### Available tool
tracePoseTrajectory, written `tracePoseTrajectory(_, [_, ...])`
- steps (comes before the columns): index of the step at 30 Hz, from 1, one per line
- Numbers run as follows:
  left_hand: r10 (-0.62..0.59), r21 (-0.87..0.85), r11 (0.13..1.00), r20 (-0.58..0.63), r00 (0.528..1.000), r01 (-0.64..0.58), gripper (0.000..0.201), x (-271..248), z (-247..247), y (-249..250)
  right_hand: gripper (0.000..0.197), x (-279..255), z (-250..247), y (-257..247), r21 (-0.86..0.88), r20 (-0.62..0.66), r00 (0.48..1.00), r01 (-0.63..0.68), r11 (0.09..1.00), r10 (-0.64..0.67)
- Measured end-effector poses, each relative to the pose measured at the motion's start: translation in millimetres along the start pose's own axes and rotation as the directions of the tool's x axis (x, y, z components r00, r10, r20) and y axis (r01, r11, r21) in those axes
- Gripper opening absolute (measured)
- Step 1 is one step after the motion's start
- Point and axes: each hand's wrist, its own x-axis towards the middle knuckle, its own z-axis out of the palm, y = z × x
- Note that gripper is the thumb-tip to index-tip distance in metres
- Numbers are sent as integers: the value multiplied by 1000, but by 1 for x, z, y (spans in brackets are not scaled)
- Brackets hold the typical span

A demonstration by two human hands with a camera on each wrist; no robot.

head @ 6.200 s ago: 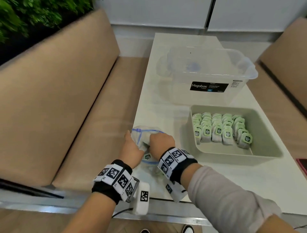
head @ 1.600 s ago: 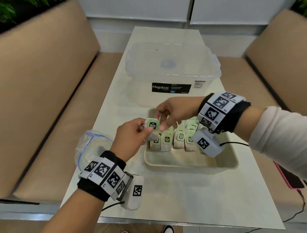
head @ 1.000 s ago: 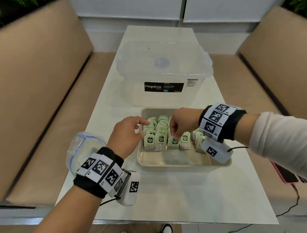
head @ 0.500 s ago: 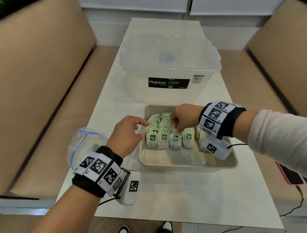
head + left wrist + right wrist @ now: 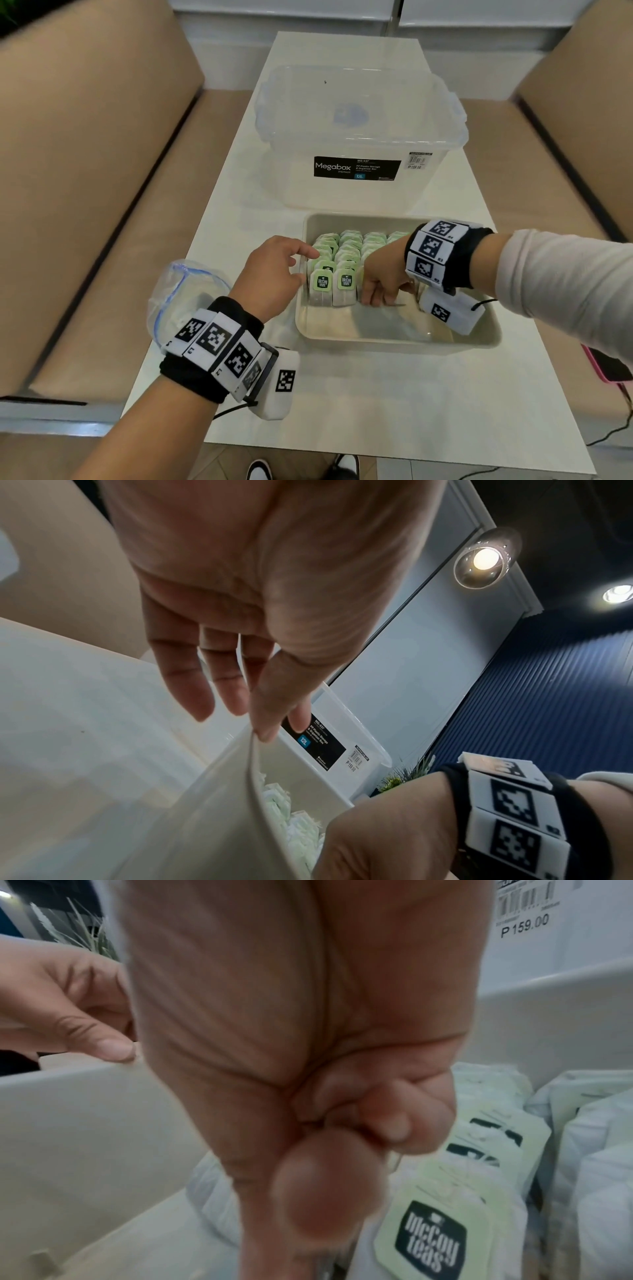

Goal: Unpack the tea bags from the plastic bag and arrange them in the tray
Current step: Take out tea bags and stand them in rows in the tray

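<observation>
right hand (image 5: 383,274): inside the tray, centre of the head frame, fingers curled downward at the front of the tea bag rows; thumb and fingertips pressed together in the right wrist view, but whether they pinch a bag or its string is too blurred to tell.
left hand (image 5: 274,270): left of centre, fingers relaxed and slightly spread, holding nothing; thumb tip rests on the tray's left rim.
tray (image 5: 394,342): beige, lower centre of the frame, long axis left-right; front strip bare.
tea bags (image 5: 334,286): stand upright in rows in the back half of the tray, green McCoy tags facing the camera; the front two at left are plainly visible, the rest of the front row is hidden under the right hand.
plastic bag (image 5: 178,298): clear zip bag with blue seal, lower left of the frame, behind the left wrist, well apart from the tray; contents not readable.
nearer hand: left is nearer the bag, right is nearer the row gap.
key relation, judged: next bag must travel from lower left to frame centre, so the left fetches and the right places.
storage box (image 5: 359,137): clear Megabox, upper centre, just behind the tray.
table (image 5: 342,394): white, runs up the frame.
</observation>
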Motion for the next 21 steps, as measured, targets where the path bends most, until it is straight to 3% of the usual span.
tracePoseTrajectory(5, [22, -4, 1000, -18, 1000, -22, 32, -2, -4, 0, 49, -7, -2, -1, 64, -21, 1000, 11, 998, -10])
tracePoseTrajectory(10, [6, -2, 1000, -134, 991, -6, 26, -13, -49, -17, 23, -39, -15, -20, 133, -308, 951, 71, 989, -27])
tracePoseTrajectory(13, [-72, -4, 997, -177, 982, 72, 28, -22, -78, -41, 13, -60, -24, -43, 166, -492, 869, 148, 975, -48])
tracePoseTrajectory(16, [-155, 45, 984, -245, 957, 171, 23, -35, -95, -63, 8, -69, -27, -75, 188, -590, 803, 235, 953, -82])
tracePoseTrajectory(19, [-284, 120, 932, -344, 895, 342, 50, -53, -99, -77, 7, -68, -22, -116, 186, -646, 754, 307, 933, -119])
tracePoseTrajectory(21, [-394, 105, 888, -326, 859, 448, 65, -67, -96, -87, 10, -59, -14, -146, 180, -680, 718, 362, 915, -150])
